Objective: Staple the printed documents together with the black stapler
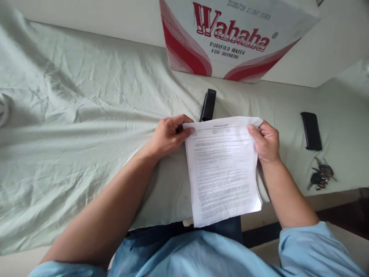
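A stack of printed papers (225, 173) hangs between my two hands, its text side facing me and its lower edge over my lap. My left hand (173, 134) pinches the top left corner between thumb and fingers. At the top right corner, my right hand (265, 140) grips the sheets with the thumb on the front and the fingers behind. Just beyond the top edge lies a black stapler (208, 104), its near end partly hidden by the paper.
A Wahaha water carton (227, 46) stands at the back against the wall. To the right lie a black phone (311, 131) and a bunch of keys (321, 175), near the table's front edge. A wrinkled pale green cloth (86, 100) covers the table.
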`<action>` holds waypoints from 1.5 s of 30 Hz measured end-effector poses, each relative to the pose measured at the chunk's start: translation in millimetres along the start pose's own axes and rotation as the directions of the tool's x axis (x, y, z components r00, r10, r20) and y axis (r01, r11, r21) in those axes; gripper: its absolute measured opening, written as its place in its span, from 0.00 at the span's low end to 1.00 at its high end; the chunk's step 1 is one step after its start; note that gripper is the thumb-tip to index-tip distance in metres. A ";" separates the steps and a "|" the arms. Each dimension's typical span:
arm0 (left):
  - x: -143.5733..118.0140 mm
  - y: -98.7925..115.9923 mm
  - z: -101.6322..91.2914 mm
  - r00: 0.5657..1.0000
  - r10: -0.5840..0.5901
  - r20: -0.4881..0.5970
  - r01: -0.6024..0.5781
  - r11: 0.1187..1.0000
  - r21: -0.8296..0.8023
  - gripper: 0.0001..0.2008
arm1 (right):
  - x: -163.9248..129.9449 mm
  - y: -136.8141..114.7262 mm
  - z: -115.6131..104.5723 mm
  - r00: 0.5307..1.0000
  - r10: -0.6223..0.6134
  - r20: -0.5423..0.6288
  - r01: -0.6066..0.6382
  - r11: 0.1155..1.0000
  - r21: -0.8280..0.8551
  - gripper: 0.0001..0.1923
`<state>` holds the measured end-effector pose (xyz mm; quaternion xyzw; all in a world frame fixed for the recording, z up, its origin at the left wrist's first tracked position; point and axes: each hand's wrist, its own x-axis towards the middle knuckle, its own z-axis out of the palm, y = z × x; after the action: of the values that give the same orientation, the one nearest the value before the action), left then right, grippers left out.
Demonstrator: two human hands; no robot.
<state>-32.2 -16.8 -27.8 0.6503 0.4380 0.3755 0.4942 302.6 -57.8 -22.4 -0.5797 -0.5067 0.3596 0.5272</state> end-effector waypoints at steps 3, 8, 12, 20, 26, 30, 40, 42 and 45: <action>1.1 -5.3 1.5 0.988 -0.070 -0.139 0.035 0.971 -0.237 0.18 | -4.1 -1.6 8.2 0.999 0.033 0.039 -0.036 0.995 0.089 0.20; 4.5 -1.0 2.9 0.977 -0.135 -0.164 0.009 0.798 -0.602 0.20 | -1.4 4.2 18.3 0.994 -0.001 -0.109 0.016 0.990 0.142 0.18; 4.8 2.4 10.5 0.985 -0.171 0.021 0.129 0.651 -0.748 0.20 | 10.9 2.3 21.2 0.990 -0.025 -0.137 0.049 0.984 0.173 0.19; 0.9 -1.9 19.5 0.960 -0.267 0.079 0.233 0.614 -0.754 0.23 | 9.3 16.3 24.1 0.966 -0.072 -0.248 0.100 0.989 0.105 0.19; 8.9 -6.5 15.9 0.936 -0.345 0.061 0.262 0.573 -0.776 0.27 | 14.5 23.5 8.5 0.973 -0.010 -0.232 0.056 0.980 0.192 0.19; 14.1 -17.5 13.8 0.937 -0.342 0.075 0.254 0.518 -0.817 0.24 | 16.7 17.6 3.1 0.966 0.069 -0.251 0.018 0.944 0.330 0.17; 14.2 -17.4 12.4 0.951 -0.165 0.260 0.308 0.488 -0.817 0.25 | 11.8 2.3 7.6 0.988 0.106 -0.112 -0.067 0.949 0.307 0.19; 13.9 -14.6 12.7 0.956 -0.157 0.246 0.292 0.517 -0.805 0.26 | 11.6 1.2 8.9 0.993 0.079 -0.082 -0.056 0.966 0.252 0.18; 13.7 -11.7 12.7 0.967 -0.153 0.204 0.255 0.554 -0.793 0.26 | 11.8 2.0 9.1 0.996 0.046 -0.077 -0.031 0.982 0.188 0.19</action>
<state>-18.3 -6.4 -41.3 0.3158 0.2615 0.4373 0.8004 297.0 -44.0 -24.6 -0.5513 -0.4376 0.3919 0.5924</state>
